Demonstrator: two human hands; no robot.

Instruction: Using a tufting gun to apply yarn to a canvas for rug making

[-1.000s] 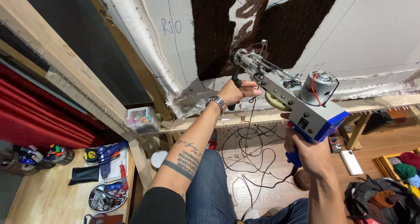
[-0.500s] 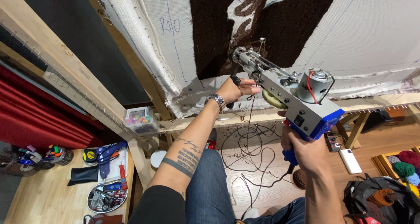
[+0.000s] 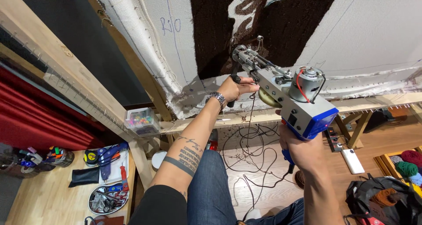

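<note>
Head view | my right hand wraps fingers tight round the blue grip of the tufting gun | my left hand grasps its front handle | gun tip against brown pile on stretched cloth, above wooden frame rail.

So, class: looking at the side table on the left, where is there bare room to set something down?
Bare wood on the side table lies below the black pouch, left of the metal tray. The far edge is crowded with a tape measure, glue gun and jars.
</note>
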